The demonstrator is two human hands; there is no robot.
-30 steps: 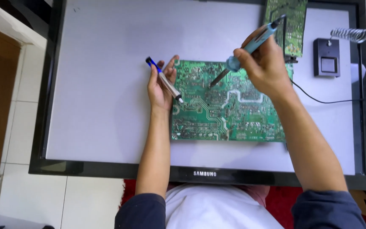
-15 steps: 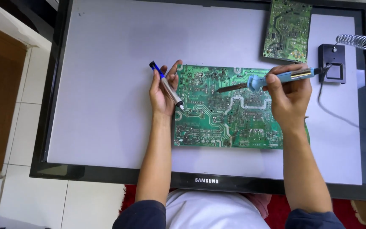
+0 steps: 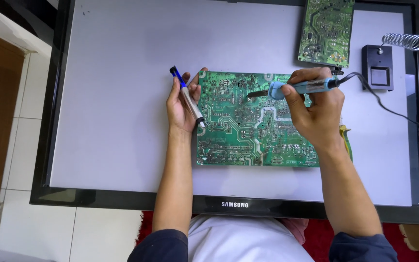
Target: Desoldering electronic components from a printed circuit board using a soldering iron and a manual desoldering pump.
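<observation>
The large circuit board [image 3: 248,121] is green, laced with pale silver traces and solder dots. The smaller board [image 3: 327,30] is the same green. The soldering iron [image 3: 297,88] has a blue handle, the desoldering pump [image 3: 186,96] a blue-and-silver body. The stand base [image 3: 378,67] is black. The surface [image 3: 122,87] is pale grey-white within a black frame.

Your soldering iron, desoldering pump and green board, on the flat screen.

Your right hand [image 3: 316,109] grips the blue-handled soldering iron [image 3: 292,88] almost level, its dark tip pointing left over the upper middle of the large green circuit board [image 3: 243,121], which lies flat, solder side up. Your left hand [image 3: 183,104] rests at the board's left edge, fingers closed round a slim desoldering pump [image 3: 187,98], blue plunger end up and away, nozzle toward the board.
</observation>
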